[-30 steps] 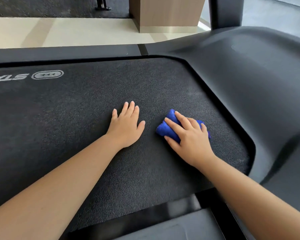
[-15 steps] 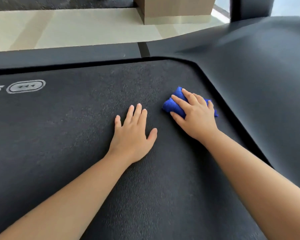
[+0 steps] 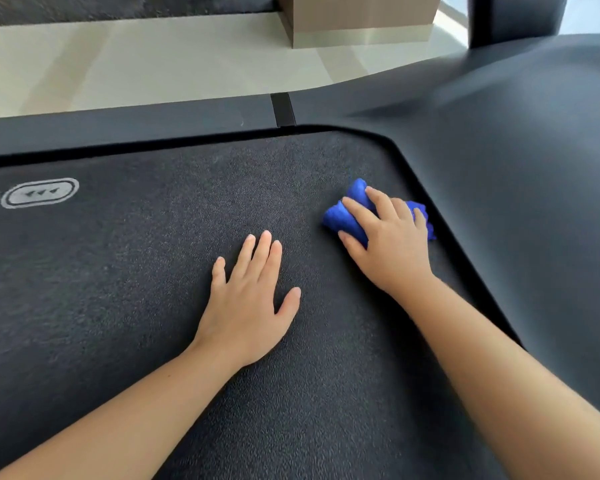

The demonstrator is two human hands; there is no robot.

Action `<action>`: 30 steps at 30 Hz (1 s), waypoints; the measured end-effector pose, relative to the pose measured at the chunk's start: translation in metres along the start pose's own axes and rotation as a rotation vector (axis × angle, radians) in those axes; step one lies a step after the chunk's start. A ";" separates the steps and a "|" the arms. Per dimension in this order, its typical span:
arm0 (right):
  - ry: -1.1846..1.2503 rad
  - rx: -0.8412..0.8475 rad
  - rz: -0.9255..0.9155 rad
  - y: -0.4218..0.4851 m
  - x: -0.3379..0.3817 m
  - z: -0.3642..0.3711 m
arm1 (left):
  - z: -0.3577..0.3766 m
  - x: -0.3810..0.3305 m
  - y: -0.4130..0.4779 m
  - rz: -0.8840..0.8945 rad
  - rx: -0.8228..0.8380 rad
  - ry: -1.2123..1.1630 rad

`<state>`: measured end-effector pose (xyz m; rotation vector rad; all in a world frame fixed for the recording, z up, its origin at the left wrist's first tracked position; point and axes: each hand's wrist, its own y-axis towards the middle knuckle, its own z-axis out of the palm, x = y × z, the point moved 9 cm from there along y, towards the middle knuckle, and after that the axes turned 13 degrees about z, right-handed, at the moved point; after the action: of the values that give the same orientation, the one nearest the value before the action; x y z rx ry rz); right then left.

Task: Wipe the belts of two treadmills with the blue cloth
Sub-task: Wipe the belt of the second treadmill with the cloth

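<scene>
The right hand (image 3: 392, 247) grips the blue cloth (image 3: 343, 216) and holds it down on the belt (image 3: 118, 306) of the treadmill. Its fingers are curled over the top of the bunched cloth and the thumb is tucked against the near side. Folds of cloth stick out ahead of the fingertips, and a small piece shows past the little finger on the outer side.

Just beyond that outer side of the right hand, the belt ends at a curved edge where the smooth dark cover (image 3: 516, 202) of the machine rises. The cloth lies close to this edge; whether it touches the edge cannot be told.

The left hand (image 3: 246, 303) lies palm down on the belt, beside the right hand and a little nearer to the person. It holds nothing. Its four fingers are straight and close together, and the thumb is spread out toward the right hand. The two hands are near each other but apart, with bare belt between them.

Well off to the outer side of the left hand, a pale printed mark (image 3: 40, 192) sits on the belt. Ahead of both hands' fingertips runs the dark side rail (image 3: 118, 133), and past it a light floor (image 3: 153, 64) with a wooden block (image 3: 361, 15) and a dark post (image 3: 513, 19) standing on it.
</scene>
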<state>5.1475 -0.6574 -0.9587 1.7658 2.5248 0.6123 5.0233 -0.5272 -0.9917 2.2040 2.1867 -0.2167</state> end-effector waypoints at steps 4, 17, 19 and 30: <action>0.015 -0.005 -0.080 -0.056 -0.004 -0.024 | 0.000 -0.001 -0.001 0.000 0.002 0.003; -0.133 0.080 0.037 0.068 -0.028 0.018 | -0.002 -0.001 -0.001 -0.005 0.012 -0.003; -0.089 0.070 0.031 0.060 -0.026 0.015 | -0.001 -0.001 -0.002 -0.011 0.018 0.004; 0.061 0.034 -0.138 -0.052 -0.018 -0.029 | -0.002 0.000 -0.002 -0.004 0.004 -0.016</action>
<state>5.1010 -0.6976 -0.9517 1.5894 2.6847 0.6290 5.0214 -0.5274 -0.9895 2.1917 2.1848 -0.2381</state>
